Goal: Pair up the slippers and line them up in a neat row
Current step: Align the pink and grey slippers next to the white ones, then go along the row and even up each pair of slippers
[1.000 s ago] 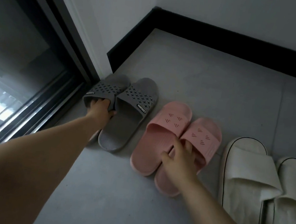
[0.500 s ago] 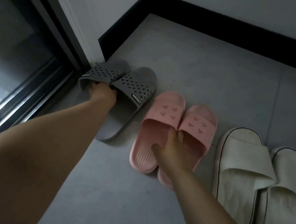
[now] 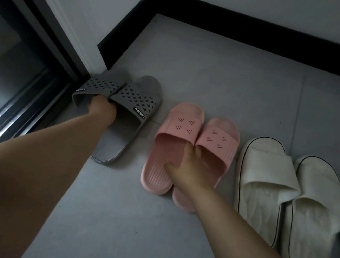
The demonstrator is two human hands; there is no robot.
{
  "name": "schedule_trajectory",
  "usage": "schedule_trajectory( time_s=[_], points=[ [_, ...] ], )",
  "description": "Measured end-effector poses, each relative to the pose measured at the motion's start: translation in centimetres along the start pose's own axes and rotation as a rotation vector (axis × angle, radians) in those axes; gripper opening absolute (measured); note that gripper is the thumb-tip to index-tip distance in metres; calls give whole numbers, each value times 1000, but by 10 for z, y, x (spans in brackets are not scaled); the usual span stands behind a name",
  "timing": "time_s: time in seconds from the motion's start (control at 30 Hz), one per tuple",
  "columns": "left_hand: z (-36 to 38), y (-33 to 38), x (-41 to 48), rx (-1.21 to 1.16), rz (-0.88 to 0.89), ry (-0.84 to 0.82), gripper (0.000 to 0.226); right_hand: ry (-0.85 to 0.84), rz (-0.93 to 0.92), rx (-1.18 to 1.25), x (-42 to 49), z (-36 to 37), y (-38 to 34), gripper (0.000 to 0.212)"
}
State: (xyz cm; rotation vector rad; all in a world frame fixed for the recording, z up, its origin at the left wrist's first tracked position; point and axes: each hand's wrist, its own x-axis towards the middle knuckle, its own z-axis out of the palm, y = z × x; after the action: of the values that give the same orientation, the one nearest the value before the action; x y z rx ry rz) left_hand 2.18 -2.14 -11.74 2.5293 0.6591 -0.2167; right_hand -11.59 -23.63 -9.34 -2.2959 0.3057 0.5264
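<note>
1. Left hand, centre left of the frame: clenched on the straps of the grey slippers, gripping where the two perforated straps meet. The left slipper of the pair is largely hidden by the forearm; its toe lies against the corner of the dark door frame.
2. Right hand, centre of the frame: fingers tucked under the straps of the pink slippers, thumb resting on the left footbed; it grasps both at their inner edges.
3. White slippers, right of the frame: side by side, untouched, with the edge of a further white slipper cut off at the right border.
4. Key relation: the long axes of the grey pair tilt toward the upper right, while the pink and white pairs run nearly straight toward the black skirting board. The grey pair, held by the nearer left hand, likely needs turning to match.
5. Judged progress: all pairs are matched on the grey floor; only squaring the row seems left.
</note>
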Motion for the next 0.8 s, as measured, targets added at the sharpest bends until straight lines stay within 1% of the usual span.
schedule_trajectory(
  time_s=[0.07, 0.13, 0.2, 0.27, 0.3, 0.33, 0.37, 0.4, 0.43, 0.47, 0.5, 0.53, 0.57, 0.6, 0.67, 0.7, 0.73, 0.77, 0.8],
  points=[
    [-1, -1, -1, -9, -12, -3, 41, -12, 0, -14, 1, -1, -2, 74],
    [0, 2, -7, -19, -76, 19, 46, -28, -1, -37, 3, -2, -3, 75],
    [2, 8, -24, -72, -225, 104, 54, -54, -8, -63, 6, -4, -4, 75],
    [6, 16, -47, -186, -392, 161, 62, -89, -16, -68, 8, -8, -5, 76],
    [7, 20, -58, -243, -442, 177, 62, -108, -17, -61, 9, -10, -5, 78],
    [7, 24, -67, -291, -447, 210, 59, -133, -13, -47, 9, -14, -5, 79],
    [6, 28, -75, -332, -381, 276, 55, -165, -6, -32, 8, -17, -5, 79],
    [4, 33, -82, -368, -229, 362, 51, -196, -9, -15, 4, -20, -4, 77],
    [2, 39, -91, -389, -18, 423, 48, -205, -27, 5, -1, -22, -2, 69],
    [2, 47, -101, -392, 196, 427, 46, -176, -58, 36, -8, -25, 1, 57],
    [3, 55, -112, -387, 377, 380, 44, -101, -85, 92, -17, -30, 7, 42],
    [7, 64, -124, -375, 516, 301, 42, 12, -98, 174, -25, -36, 16, 29],
    [12, 71, -136, -344, 620, 205, 41, 162, -96, 248, -34, -44, 27, 21],
    [19, 78, -149, -296, 711, 99, 40, 348, -80, 285, -42, -55, 41, 18],
    [35, 89, -175, -141, 896, -139, 38, 730, 21, 314, -57, -81, 77, 23],
    [45, 96, -188, -38, 979, -254, 38, 882, 105, 325, -65, -93, 98, 29],
    [56, 102, -199, 69, 1026, -359, 40, 981, 208, 330, -72, -104, 118, 35],
    [65, 110, -210, 162, 1032, -450, 43, 1018, 320, 324, -78, -114, 138, 42],
    [74, 119, -220, 243, 1002, -524, 48, 982, 412, 293, -82, -123, 156, 49]
  ],
)
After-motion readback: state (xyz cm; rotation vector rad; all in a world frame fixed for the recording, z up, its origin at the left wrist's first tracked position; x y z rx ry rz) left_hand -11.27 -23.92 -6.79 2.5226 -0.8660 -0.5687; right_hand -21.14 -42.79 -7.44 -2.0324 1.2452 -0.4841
